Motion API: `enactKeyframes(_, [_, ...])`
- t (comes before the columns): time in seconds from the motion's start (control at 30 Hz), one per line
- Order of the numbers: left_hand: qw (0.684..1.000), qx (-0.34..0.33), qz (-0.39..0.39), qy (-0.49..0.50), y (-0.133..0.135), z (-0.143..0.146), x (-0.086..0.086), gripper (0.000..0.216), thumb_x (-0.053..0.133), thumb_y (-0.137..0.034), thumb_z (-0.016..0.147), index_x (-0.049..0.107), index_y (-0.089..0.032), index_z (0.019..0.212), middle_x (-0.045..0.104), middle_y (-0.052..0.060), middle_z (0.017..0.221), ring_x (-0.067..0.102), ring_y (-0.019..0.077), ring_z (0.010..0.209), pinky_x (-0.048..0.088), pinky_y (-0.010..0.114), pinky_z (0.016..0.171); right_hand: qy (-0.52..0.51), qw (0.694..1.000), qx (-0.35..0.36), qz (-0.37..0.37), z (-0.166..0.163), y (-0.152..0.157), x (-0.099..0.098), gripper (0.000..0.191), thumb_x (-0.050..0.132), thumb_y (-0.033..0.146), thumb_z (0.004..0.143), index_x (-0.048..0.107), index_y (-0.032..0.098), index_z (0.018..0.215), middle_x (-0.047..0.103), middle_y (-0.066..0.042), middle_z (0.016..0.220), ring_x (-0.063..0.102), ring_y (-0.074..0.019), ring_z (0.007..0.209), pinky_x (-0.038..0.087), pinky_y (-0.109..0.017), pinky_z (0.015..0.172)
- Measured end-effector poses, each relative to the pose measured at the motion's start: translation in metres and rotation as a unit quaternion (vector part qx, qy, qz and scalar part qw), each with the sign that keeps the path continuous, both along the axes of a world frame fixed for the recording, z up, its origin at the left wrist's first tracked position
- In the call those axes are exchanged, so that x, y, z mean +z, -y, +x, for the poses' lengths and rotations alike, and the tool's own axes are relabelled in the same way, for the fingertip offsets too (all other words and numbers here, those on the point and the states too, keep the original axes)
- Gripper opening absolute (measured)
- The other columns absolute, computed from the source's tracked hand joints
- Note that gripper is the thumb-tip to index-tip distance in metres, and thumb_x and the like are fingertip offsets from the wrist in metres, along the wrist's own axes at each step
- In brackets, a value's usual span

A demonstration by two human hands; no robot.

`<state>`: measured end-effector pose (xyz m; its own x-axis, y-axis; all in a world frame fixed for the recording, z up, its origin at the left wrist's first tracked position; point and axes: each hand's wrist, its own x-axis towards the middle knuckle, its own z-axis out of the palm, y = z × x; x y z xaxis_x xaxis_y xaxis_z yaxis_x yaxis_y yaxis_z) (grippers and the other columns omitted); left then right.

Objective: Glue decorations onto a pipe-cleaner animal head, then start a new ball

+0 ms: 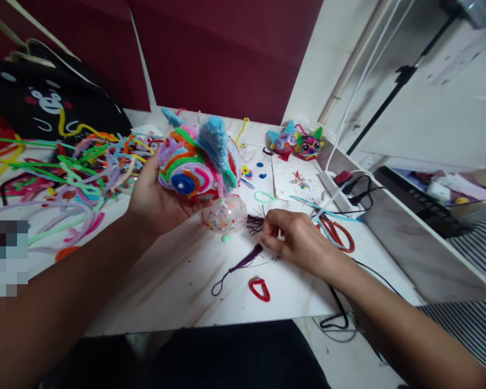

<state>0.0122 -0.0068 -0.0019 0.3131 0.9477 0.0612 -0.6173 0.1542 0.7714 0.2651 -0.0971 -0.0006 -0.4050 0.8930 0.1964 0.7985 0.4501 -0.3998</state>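
My left hand (157, 200) is wrapped under a bright animal-head ornament (190, 167) made of coiled pipe cleaners, with blue ears and a dark blue button-like eye. Just below the ornament is a clear round ball (224, 214) with coloured specks inside; whether it hangs or rests on the table cannot be told. My right hand (285, 235) is pinched closed, and dark tassel threads (255, 223) fan out to the left from its fingertips. Nearer to me a purple tassel (247, 259) with a cord loop lies on the table, beside a bent red pipe cleaner (260, 290).
A tangled heap of pipe cleaners (93, 167) covers the table's left side, before a black bag (52, 97). Two finished-looking animal heads (283, 143) sit at the back right. A power strip (344, 192) with cables and orange-handled scissors (340, 235) lie to the right.
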Motion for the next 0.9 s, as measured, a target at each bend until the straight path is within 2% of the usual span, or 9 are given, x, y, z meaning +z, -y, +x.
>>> enactKeyframes(0.07, [1.0, 0.01, -0.002, -0.005, 0.0, 0.001, -0.001, 0.051, 0.044, -0.059, 0.095, 0.063, -0.022, 0.126, 0.076, 0.003, 0.098, 0.073, 0.0251, 0.086, 0.065, 0.042, 0.072, -0.043, 0.999, -0.023, 0.009, 0.007, 0.002, -0.002, 0.014, 0.062, 0.015, 0.09, 0.055, 0.019, 0.079, 0.06, 0.002, 0.068, 0.054, -0.011, 0.057, 0.037, -0.023, 0.056])
enactKeyframes(0.17, [1.0, 0.021, -0.004, -0.02, 0.001, 0.001, -0.001, 0.049, 0.044, -0.059, 0.095, 0.065, -0.024, 0.122, 0.076, 0.002, 0.098, 0.072, 0.0252, 0.085, 0.065, 0.042, 0.069, -0.061, 0.997, -0.037, 0.0, 0.013, 0.006, -0.005, 0.015, 0.061, 0.02, 0.092, 0.053, 0.019, 0.079, 0.057, 0.004, 0.063, 0.051, -0.0105, 0.052, 0.036, -0.023, 0.053])
enactKeyframes(0.3, [0.999, 0.031, -0.009, -0.044, -0.001, 0.0, -0.001, 0.054, 0.044, -0.061, 0.093, 0.063, -0.022, 0.125, 0.075, 0.005, 0.102, 0.071, 0.0275, 0.085, 0.064, 0.044, 0.067, -0.084, 0.995, -0.054, -0.012, 0.02, 0.014, -0.008, 0.014, 0.058, 0.021, 0.093, 0.054, 0.02, 0.08, 0.061, 0.002, 0.065, 0.056, -0.0119, 0.056, 0.038, -0.023, 0.054])
enactKeyframes(0.43, [0.999, 0.032, -0.012, -0.035, -0.003, 0.0, -0.001, 0.055, 0.046, -0.061, 0.093, 0.061, -0.019, 0.125, 0.075, 0.006, 0.095, 0.071, 0.0273, 0.081, 0.063, 0.043, 0.067, -0.077, 0.993, -0.085, 0.014, 0.033, 0.023, -0.009, 0.011, 0.057, 0.024, 0.095, 0.057, 0.02, 0.085, 0.063, 0.002, 0.068, 0.058, -0.0125, 0.057, 0.04, -0.023, 0.054])
enactKeyframes(0.5, [0.999, 0.027, -0.006, -0.027, -0.004, -0.001, -0.002, 0.053, 0.045, -0.058, 0.094, 0.061, -0.018, 0.124, 0.075, 0.006, 0.092, 0.071, 0.0261, 0.08, 0.063, 0.041, 0.066, -0.051, 0.991, -0.116, 0.035, 0.042, 0.028, -0.01, 0.016, 0.053, 0.028, 0.098, 0.058, 0.02, 0.085, 0.064, 0.0, 0.069, 0.059, -0.0142, 0.057, 0.042, -0.025, 0.055])
enactKeyframes(0.6, [1.0, 0.003, 0.018, -0.009, -0.005, -0.002, -0.002, 0.05, 0.042, -0.056, 0.097, 0.064, -0.017, 0.119, 0.076, 0.005, 0.088, 0.071, 0.0245, 0.078, 0.063, 0.037, 0.066, 0.042, 0.985, -0.149, 0.078, 0.06, 0.037, -0.017, 0.028, 0.044, 0.034, 0.101, 0.061, 0.019, 0.085, 0.066, -0.007, 0.079, 0.063, -0.0207, 0.065, 0.046, -0.031, 0.057])
enactKeyframes(0.73, [0.999, -0.034, 0.028, -0.004, -0.005, -0.004, -0.001, 0.05, 0.039, -0.056, 0.098, 0.066, -0.016, 0.114, 0.076, 0.004, 0.086, 0.072, 0.0236, 0.076, 0.063, 0.036, 0.062, 0.138, 0.975, -0.152, 0.084, 0.084, 0.051, -0.031, 0.03, 0.054, 0.044, 0.095, 0.065, 0.017, 0.101, 0.067, -0.017, 0.108, 0.069, -0.0307, 0.087, 0.055, -0.039, 0.066])
enactKeyframes(0.83, [0.999, -0.031, 0.024, -0.017, -0.004, -0.004, -0.001, 0.051, 0.042, -0.057, 0.097, 0.065, -0.016, 0.115, 0.075, 0.004, 0.091, 0.072, 0.0256, 0.081, 0.063, 0.039, 0.064, 0.15, 0.973, -0.153, 0.08, 0.101, 0.058, -0.038, 0.036, 0.055, 0.047, 0.093, 0.064, 0.017, 0.11, 0.068, -0.019, 0.117, 0.07, -0.0339, 0.098, 0.059, -0.043, 0.074])
enactKeyframes(0.9, [0.999, -0.024, 0.027, -0.027, -0.004, -0.003, -0.002, 0.05, 0.042, -0.056, 0.097, 0.065, -0.016, 0.117, 0.074, 0.005, 0.093, 0.072, 0.0265, 0.084, 0.063, 0.041, 0.066, 0.148, 0.975, -0.153, 0.066, 0.109, 0.058, -0.04, 0.038, 0.054, 0.047, 0.092, 0.063, 0.017, 0.114, 0.069, -0.018, 0.118, 0.071, -0.0331, 0.096, 0.059, -0.044, 0.076])
